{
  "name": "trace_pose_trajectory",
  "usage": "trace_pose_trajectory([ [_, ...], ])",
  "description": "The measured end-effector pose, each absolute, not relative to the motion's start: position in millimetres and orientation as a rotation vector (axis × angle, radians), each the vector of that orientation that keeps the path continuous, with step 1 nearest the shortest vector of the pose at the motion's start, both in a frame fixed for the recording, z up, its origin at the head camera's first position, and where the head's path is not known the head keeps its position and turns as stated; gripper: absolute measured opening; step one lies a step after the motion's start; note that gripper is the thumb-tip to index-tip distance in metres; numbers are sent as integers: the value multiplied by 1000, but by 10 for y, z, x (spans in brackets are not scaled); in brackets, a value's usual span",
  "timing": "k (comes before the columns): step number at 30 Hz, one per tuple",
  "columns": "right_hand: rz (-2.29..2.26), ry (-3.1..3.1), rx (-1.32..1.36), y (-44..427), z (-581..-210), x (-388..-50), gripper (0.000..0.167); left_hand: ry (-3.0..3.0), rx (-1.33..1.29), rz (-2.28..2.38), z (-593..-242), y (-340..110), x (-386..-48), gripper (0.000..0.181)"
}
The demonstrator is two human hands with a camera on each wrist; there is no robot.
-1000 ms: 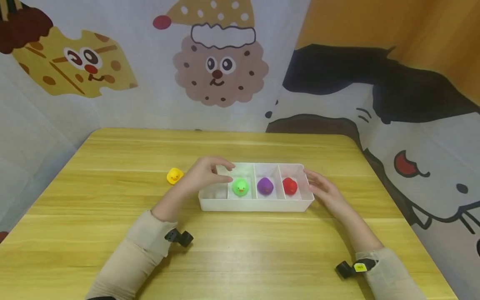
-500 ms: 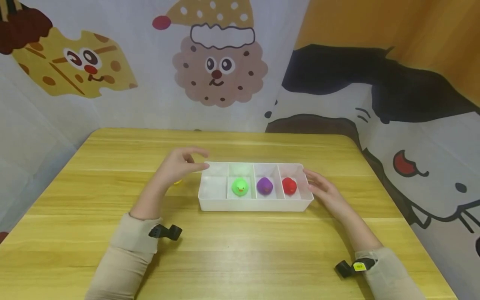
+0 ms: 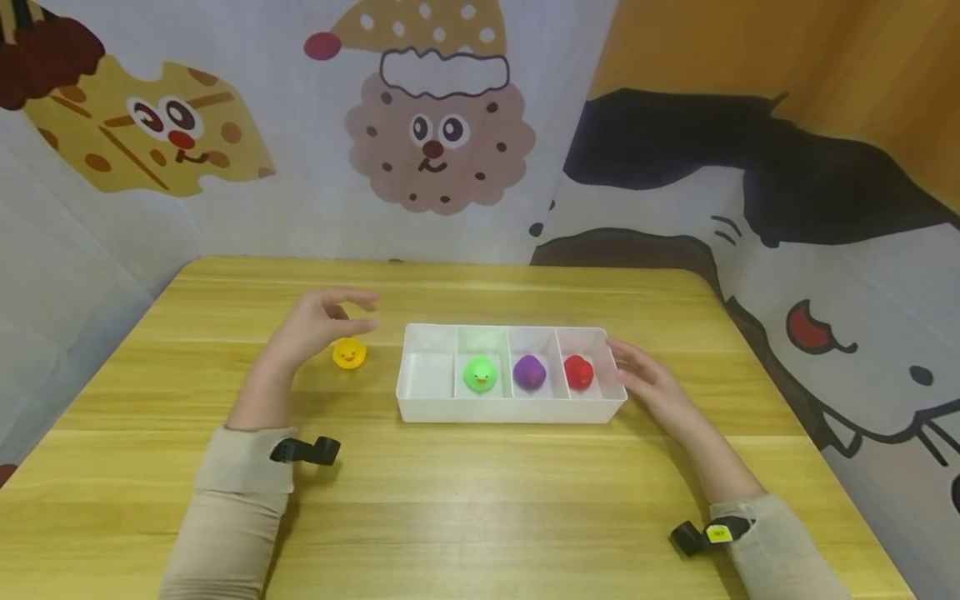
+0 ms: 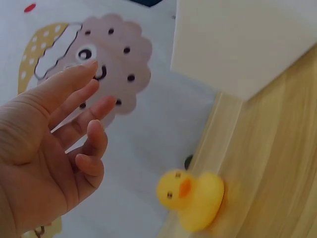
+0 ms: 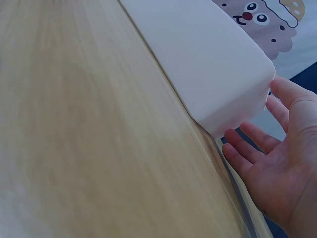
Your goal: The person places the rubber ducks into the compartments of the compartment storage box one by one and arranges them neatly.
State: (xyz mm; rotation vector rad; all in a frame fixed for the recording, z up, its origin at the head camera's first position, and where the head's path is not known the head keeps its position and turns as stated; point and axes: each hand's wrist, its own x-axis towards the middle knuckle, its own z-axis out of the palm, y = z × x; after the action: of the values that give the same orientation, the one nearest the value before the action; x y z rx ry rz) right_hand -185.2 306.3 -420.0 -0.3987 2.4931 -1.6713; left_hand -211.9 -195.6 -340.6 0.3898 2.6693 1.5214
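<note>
In the head view my left hand hovers over the table beside a yellow toy duck, holding nothing, its thumb and fingers apart. The left wrist view shows the same yellow duck on the table below the loosely bent fingers. A white divided box stands to the right. Its leftmost compartment is bare; the others hold a green duck, a purple duck and a red duck. My right hand touches the box's right end with its fingertips, as the right wrist view of the hand also shows.
A wooden table carries the box and the yellow duck. Behind it hangs a printed cloth with cartoon figures, close to the table's back edge.
My left hand has moved left, away from above the box's left compartments to beside the yellow duck. The right hand and the box have stayed in place.
</note>
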Motion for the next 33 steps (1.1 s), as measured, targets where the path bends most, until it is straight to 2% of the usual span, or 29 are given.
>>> trace_pose_trajectory([
  [21,-1661,2498,-395,3053,-4191,-1849,54,2619,282,1348,-3772,-2456,-2197,52],
  [33,-1663,2497,-391,3055,-4192,-1849,54,2501,332,1410,-3980,-2536,-2260,40],
])
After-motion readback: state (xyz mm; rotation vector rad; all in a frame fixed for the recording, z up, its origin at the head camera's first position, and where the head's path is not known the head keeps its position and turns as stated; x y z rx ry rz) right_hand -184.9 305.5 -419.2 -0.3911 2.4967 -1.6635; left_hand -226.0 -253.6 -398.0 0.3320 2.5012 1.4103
